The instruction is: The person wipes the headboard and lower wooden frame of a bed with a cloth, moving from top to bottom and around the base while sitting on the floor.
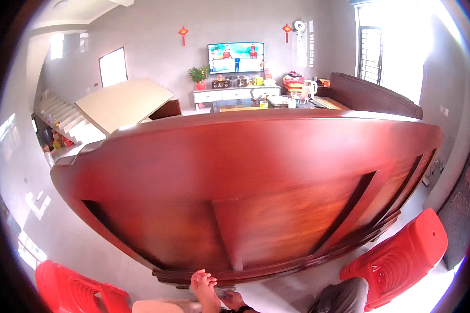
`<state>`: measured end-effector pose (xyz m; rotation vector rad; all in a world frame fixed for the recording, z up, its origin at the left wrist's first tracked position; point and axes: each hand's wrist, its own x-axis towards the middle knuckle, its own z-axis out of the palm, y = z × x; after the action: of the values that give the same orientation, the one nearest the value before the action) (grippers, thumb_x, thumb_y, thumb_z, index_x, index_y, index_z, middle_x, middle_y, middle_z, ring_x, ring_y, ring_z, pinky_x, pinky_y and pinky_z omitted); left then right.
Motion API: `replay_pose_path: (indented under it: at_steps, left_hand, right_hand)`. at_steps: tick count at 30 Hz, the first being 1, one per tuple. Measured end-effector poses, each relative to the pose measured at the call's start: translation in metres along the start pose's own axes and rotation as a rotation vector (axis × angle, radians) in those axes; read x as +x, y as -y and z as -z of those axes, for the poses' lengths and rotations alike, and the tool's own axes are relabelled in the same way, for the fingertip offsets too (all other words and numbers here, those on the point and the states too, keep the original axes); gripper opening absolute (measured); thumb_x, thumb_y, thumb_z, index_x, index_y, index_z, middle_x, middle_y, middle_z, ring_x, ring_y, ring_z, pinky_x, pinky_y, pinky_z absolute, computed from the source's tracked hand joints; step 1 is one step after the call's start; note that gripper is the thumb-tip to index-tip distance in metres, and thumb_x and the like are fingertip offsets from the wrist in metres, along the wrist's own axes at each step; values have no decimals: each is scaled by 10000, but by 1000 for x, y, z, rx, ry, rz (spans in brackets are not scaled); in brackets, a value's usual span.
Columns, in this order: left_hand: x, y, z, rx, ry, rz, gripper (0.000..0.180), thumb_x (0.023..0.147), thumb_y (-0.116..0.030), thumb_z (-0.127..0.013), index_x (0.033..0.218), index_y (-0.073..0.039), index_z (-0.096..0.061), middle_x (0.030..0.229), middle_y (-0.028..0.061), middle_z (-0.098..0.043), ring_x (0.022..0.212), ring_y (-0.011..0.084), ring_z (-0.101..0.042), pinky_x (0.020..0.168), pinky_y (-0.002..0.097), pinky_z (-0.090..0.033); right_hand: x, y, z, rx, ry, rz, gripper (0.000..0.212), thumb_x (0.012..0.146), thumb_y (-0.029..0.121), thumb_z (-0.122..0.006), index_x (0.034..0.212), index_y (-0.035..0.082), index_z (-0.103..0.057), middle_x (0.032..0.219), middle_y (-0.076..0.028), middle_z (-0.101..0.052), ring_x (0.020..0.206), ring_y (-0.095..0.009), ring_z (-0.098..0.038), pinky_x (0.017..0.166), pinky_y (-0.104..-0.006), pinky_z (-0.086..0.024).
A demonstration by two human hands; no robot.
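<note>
My left hand (203, 285) is raised at the bottom centre, its fingers loosely bent and a little apart, with nothing visible in them. Just right of it and lower, my right hand (233, 299) is curled, with a dark band (244, 309) at its wrist. A small greyish thing lies at its fingers, too small and blurred to name. Beyond both hands rises the broad back of a reddish-brown wooden sofa (266, 208), and the left hand overlaps its base. A blurred beige surface (156, 306) shows left of the hands.
Red plastic chairs stand at lower left (73, 287) and lower right (402, 261). A grey-trousered knee (344, 296) is beside the right chair. Past the sofa are a dark table with items, a white cabinet (209, 96), a television (236, 57) and a pale tilted board (125, 104).
</note>
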<state>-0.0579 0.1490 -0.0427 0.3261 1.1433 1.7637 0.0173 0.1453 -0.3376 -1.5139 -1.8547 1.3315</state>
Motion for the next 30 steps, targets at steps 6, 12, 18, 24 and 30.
replay_pose_path:
  at_steps: [6,12,18,24,30]
  left_hand:
    - [-2,19,-15,48,-63,-87,192,783,-81,-581,973,-101,-567,829,9,-564,669,119,-552,605,257,-438]
    - [5,47,-16,160,-14,-142,166,883,-95,-554,1040,-126,-601,927,22,-617,808,147,-565,724,294,-453]
    - [-11,26,-50,273,-134,-220,236,773,-117,-573,1006,-134,-539,925,-19,-539,816,114,-527,715,270,-407]
    - [-4,26,-26,332,-128,-176,307,779,-153,-535,1080,-158,-476,1016,-22,-474,916,132,-452,799,333,-371]
    - [9,34,-33,285,-169,-162,294,819,-218,-464,1098,-127,-463,1050,14,-444,936,158,-423,854,375,-380]
  right_hand:
    - [-13,-10,67,202,-119,-121,422,787,434,-587,1082,135,-627,1081,-137,-634,1012,-316,-597,872,-425,-464]
    - [-40,-34,122,574,-276,-251,440,821,426,-551,1142,130,-595,1143,-107,-612,1052,-308,-568,910,-430,-442]
    - [-73,-61,177,1204,-557,-264,458,854,418,-516,1202,125,-563,1205,-77,-590,1092,-300,-538,949,-435,-420]
    - [-99,-49,239,1988,-813,-31,529,864,481,-485,1239,116,-560,1244,-71,-578,1152,-301,-506,1006,-444,-383]
    - [-92,-112,305,2198,-1065,-133,491,928,394,-422,1293,77,-512,1348,-80,-506,1241,-271,-445,1067,-440,-327]
